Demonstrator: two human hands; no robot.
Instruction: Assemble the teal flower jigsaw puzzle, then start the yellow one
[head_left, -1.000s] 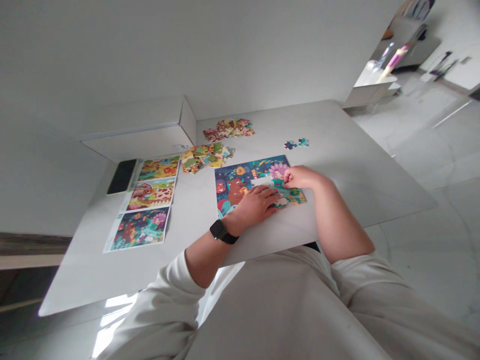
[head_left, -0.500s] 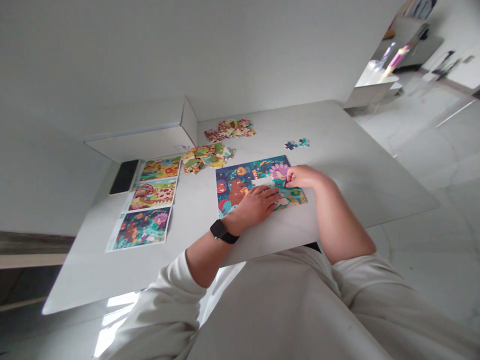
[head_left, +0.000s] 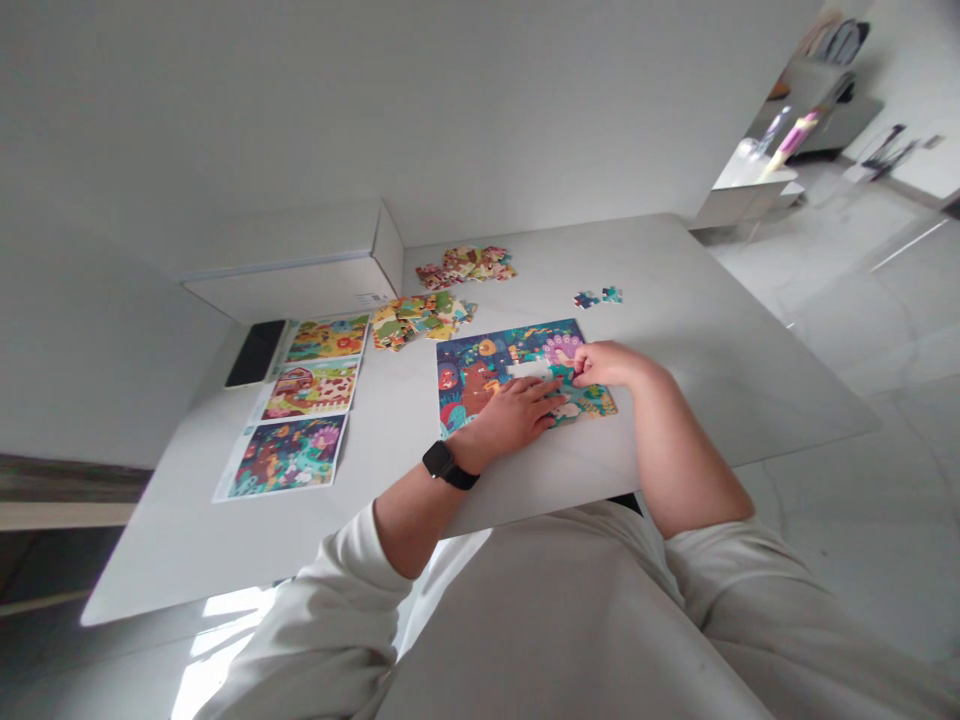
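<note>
My left hand [head_left: 514, 415] lies flat on the lower edge of a partly built jigsaw puzzle [head_left: 476, 370], its fingers together and holding nothing. My right hand [head_left: 607, 364] is curled at the puzzle's right side, next to a peacock's fan, with its fingertips closed on what looks like a jigsaw piece [head_left: 579, 378]. A pale gap [head_left: 529, 369] shows in the picture between my hands. Loose jigsaw pieces [head_left: 416, 320] lie in a heap beyond the puzzle, with a second heap [head_left: 465, 264] farther back. A few joined pieces [head_left: 598, 297] sit to the upper right.
Three printed picture sheets [head_left: 311, 405] lie in a column left of the puzzle. A black phone [head_left: 256, 353] and a white cardboard box [head_left: 296, 280] stand beyond them. The white table [head_left: 720, 340] continues to the right of my right arm.
The whole view has shifted slightly down and to the right in the picture. My hands stay in nearly the same place on the puzzle.
</note>
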